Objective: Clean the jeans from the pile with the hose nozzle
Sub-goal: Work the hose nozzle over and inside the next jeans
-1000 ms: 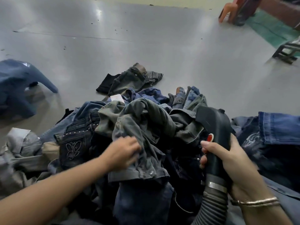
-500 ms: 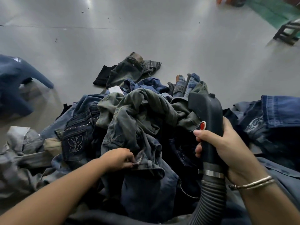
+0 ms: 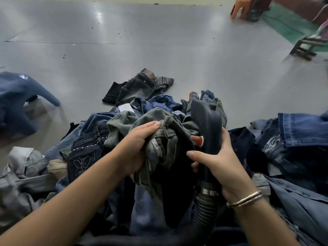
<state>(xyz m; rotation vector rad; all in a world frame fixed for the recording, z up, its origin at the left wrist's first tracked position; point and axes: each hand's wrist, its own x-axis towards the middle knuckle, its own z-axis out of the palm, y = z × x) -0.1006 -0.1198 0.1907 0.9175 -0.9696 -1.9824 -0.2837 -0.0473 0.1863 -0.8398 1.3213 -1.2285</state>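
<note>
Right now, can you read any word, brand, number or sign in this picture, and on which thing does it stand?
No text can be read.
White tag on the jeans pile: print too faint to read.
Butterfly stitching on a dark jeans pocket: the small letters under it are too blurred.
Red button on the hose nozzle: no legible mark.
</note>
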